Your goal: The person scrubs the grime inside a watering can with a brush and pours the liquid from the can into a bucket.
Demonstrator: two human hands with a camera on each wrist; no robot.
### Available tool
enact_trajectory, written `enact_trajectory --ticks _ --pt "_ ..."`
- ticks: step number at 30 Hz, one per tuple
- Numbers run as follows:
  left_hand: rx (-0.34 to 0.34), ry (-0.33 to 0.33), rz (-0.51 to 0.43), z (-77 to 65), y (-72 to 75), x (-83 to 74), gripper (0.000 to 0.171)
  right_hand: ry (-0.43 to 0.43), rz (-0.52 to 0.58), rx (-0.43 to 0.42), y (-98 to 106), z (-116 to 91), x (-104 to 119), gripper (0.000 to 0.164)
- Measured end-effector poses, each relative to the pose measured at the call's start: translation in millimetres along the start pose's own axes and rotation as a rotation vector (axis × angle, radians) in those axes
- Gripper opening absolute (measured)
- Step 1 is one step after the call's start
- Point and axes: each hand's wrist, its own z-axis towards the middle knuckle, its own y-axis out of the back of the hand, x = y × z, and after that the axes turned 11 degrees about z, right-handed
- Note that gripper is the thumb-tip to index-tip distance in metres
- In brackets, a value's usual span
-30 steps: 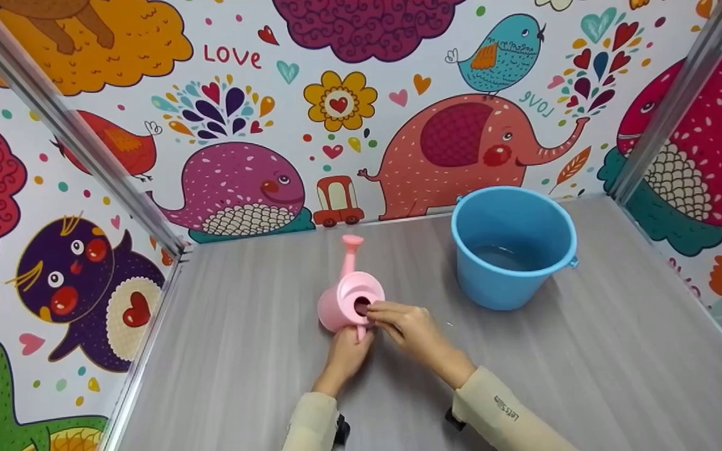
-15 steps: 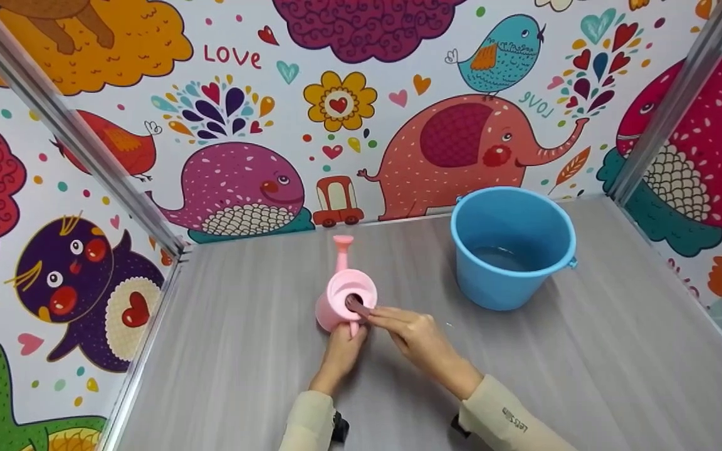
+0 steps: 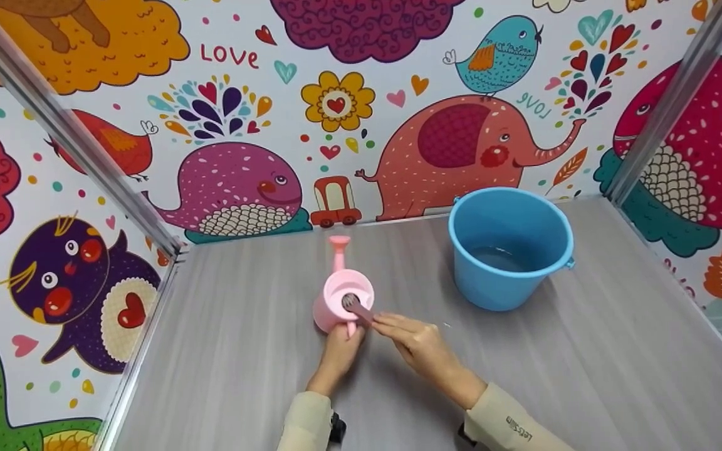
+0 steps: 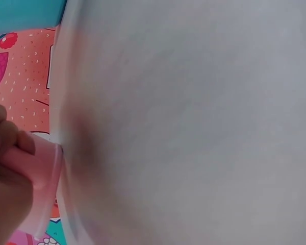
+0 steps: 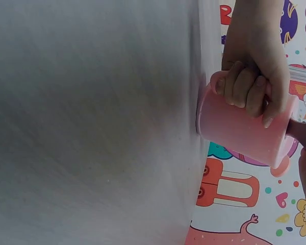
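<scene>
A pink watering can [image 3: 325, 311] stands on the grey table, its spout toward the back wall. My left hand [image 3: 340, 352] grips its handle at the near side; the right wrist view shows the fingers [image 5: 240, 92] curled round it. My right hand [image 3: 425, 349] pinches the mauve-brown handle of a slim tool [image 3: 363, 312] at the can's round opening. The tool's streaked head, bristles or tines, shows inside that opening. From the right wrist, the tool's handle [image 5: 301, 131] is seen slanting out of the can's top. In the left wrist view, the left hand [image 4: 7, 191] is partly cut off.
A blue bucket [image 3: 502, 288] stands at the back right, apart from both hands, with what looks like a little water at its bottom. Cartoon-printed walls [image 3: 386, 75] and metal corner posts [image 3: 655, 113] bound the table [image 3: 229, 351] at the back and sides.
The watering can has shifted slightly left in my left hand. My right hand has drawn back a little, down and right, and more of the tool shows above the opening. The bucket stays put.
</scene>
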Motion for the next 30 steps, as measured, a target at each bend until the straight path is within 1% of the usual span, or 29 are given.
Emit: enact_trajectory --ticks 5,7,8,11,13,15,17,19,24,27,30 --pt "-0.017 -0.009 0.013 0.3 1.1 -1.2 0.030 0.022 -0.030 0.014 -2 6 -2 0.034" --pt "-0.020 -0.033 0.045 0.0 0.7 -1.7 0.029 0.022 -0.050 0.035 -3 10 -3 0.032" --pt "-0.018 -0.051 0.080 -0.4 0.2 -1.9 0.029 0.014 -0.060 0.053 -3 12 -4 0.031" --pt "-0.007 -0.110 0.208 -1.4 -3.0 -2.5 0.029 -0.038 -0.092 0.132 -4 20 -4 0.029" --pt "-0.008 -0.139 0.271 -1.9 -5.3 -2.5 0.029 -0.089 -0.102 0.194 -3 24 -4 0.029" --pt "-0.012 -0.149 0.299 -2.4 -6.8 -2.1 0.028 -0.121 -0.114 0.241 -3 27 -3 0.029" --pt "-0.019 -0.149 0.294 -2.8 -7.3 -1.6 0.027 -0.133 -0.115 0.265 -3 29 -2 0.029" --pt "-0.024 -0.157 0.298 -2.9 -7.1 -1.0 0.027 -0.127 -0.117 0.269 -3 29 -2 0.030" --pt "-0.035 -0.176 0.299 -2.2 -5.7 -1.9 0.026 -0.125 -0.111 0.236 -5 26 -2 0.034" --pt "-0.027 -0.160 0.296 -2.2 -5.7 -2.6 0.022 -0.127 -0.105 0.213 -6 21 -2 0.037" --pt "-0.014 -0.148 0.304 -2.1 -5.5 -2.6 0.023 -0.102 -0.107 0.173 -7 16 -2 0.040"
